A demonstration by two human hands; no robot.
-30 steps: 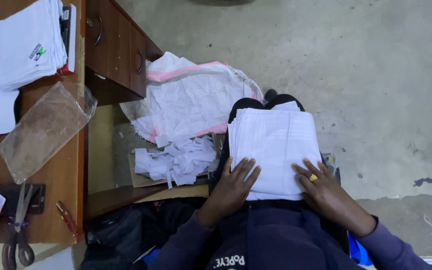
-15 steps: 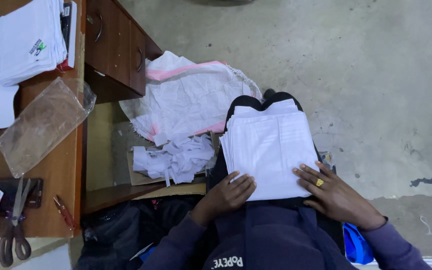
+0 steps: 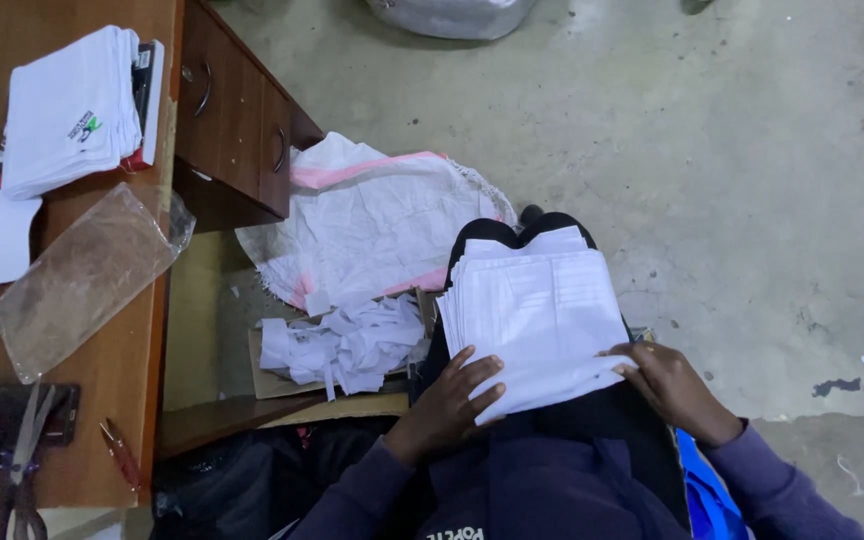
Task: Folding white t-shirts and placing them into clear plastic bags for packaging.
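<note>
Cardboard box [image 3: 292,375] on the floor holds white scraps [image 3: 347,340]. Left hand [image 3: 449,405] spread flat on the paper stack [image 3: 537,310]; right hand [image 3: 667,385] pinches its edge; open floor [image 3: 752,200] rightward.

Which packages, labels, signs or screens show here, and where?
Clear plastic bag: flat, empty, on the wooden desk at left.
White woven sack: crumpled, pink stripes, on the floor beside the desk.
Small logo: green and dark, on folded white cloth, desk top.
No signs or screens.
</note>
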